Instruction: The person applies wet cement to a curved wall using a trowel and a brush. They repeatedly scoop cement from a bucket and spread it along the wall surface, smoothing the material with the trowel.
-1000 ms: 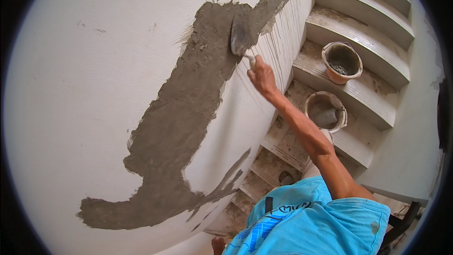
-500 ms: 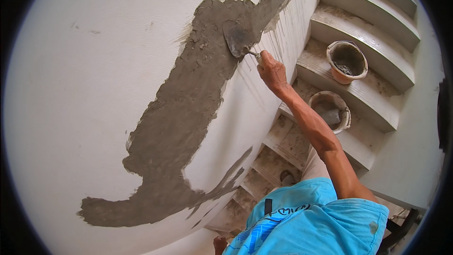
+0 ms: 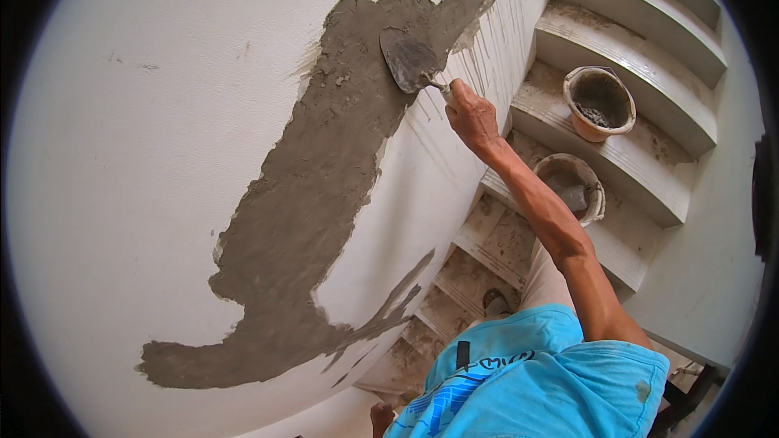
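My right hand (image 3: 472, 120) is closed around the handle of a trowel (image 3: 406, 59). The dull metal blade lies against a broad band of wet grey mortar (image 3: 288, 195) on the white wall (image 3: 146, 162), near the upper part of that band. My left hand (image 3: 381, 419) shows only partly at the lower edge beside my blue shirt; whether it holds anything cannot be made out.
A mortar-stained staircase (image 3: 625, 49) climbs along the right of the wall. An orange-bodied bucket (image 3: 604, 126) with grey mortar stands on a step; below it, a second bucket (image 3: 596, 211) holds a grey object, partly behind my forearm. My sandaled foot (image 3: 495, 302) rests on a lower step.
My right hand has moved right and slightly up. The trowel blade has turned from narrow and upright to broad and slanted, shifting a little left on the mortar.
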The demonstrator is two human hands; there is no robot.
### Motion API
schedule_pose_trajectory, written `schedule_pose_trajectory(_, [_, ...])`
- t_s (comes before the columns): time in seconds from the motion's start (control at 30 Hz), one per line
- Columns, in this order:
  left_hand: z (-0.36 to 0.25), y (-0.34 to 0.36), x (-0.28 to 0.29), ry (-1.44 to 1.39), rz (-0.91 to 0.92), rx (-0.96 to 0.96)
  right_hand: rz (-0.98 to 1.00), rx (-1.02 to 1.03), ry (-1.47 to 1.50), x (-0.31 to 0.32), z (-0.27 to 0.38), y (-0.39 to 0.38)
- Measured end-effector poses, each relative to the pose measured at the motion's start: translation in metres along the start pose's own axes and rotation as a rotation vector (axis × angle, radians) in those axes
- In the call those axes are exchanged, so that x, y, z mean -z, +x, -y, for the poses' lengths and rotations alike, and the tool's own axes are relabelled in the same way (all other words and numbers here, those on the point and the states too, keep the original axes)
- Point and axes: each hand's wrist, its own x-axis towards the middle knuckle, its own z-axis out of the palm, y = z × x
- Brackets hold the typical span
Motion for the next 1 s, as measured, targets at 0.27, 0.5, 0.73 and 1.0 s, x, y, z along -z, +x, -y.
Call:
schedule_pose_trajectory(0.27, [0.031,0.022,-0.011,0.098,-0.024,-0.037,0.001,-0.056,-0.131,0.013,-0.038,0.006])
schedule_pose_trajectory(0.5, [0.055,0.05,-0.002,0.874,0.014,-0.678,0.017,0.002,-0.067,0.002,-0.022,-0.003])
schedule_pose_trajectory(0.73, [0.078,0.07,0.001,0.917,-0.019,-0.769,0.017,-0.158,-0.087,0.008,-0.055,-0.006])
schedule_pose_trajectory(1.0, [0.045,0.071,-0.003,0.482,0.053,-0.291,0.088,-0.261,0.164,0.0,0.005,-0.005])
